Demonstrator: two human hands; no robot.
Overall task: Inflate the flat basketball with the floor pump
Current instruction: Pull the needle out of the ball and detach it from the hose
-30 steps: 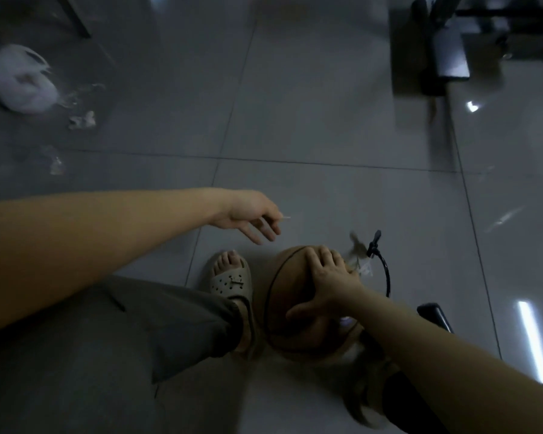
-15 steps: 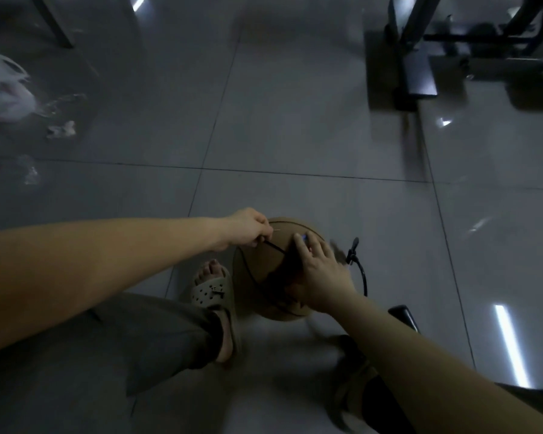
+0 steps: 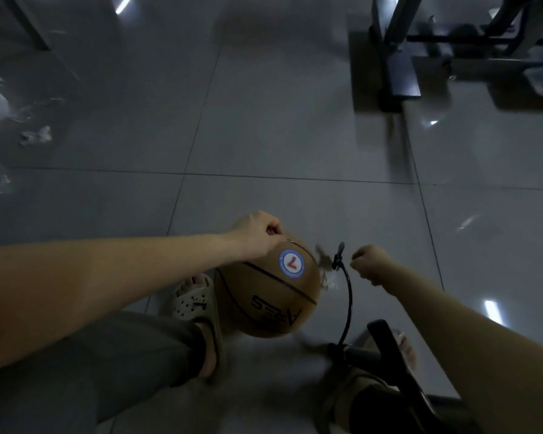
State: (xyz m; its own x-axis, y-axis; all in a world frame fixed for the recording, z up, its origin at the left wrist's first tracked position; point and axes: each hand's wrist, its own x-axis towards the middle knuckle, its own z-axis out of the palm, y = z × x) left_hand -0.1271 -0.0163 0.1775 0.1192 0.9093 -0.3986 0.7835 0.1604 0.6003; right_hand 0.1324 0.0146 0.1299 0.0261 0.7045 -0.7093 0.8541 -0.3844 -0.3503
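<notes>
The basketball [image 3: 268, 292] sits low in the middle of the frame on the grey tile floor [image 3: 279, 136], wedged against the sandalled foot [image 3: 198, 303] at its left. It looks tan, pebbled and soft from lack of air, so it should be light, grippy and apt to dent under a palm; best steadied from the top or sides, near the round blue-and-red logo [image 3: 292, 261].

The left hand [image 3: 257, 234] rests at the ball's upper edge, fingers curled and pinched on something thin, probably the needle, though it is too small to tell. Just right of the ball, the pump hose [image 3: 348, 296] arches up to its nozzle head [image 3: 338, 256]; it looks limp and springy, easiest to take near the head. The right hand [image 3: 369, 263], closed in a loose fist, hovers just beside that head; whether it grips anything I cannot tell. The pump's dark handle [image 3: 389, 349] lies at lower right. A dark metal stand [image 3: 395, 67] fills the upper right.
</notes>
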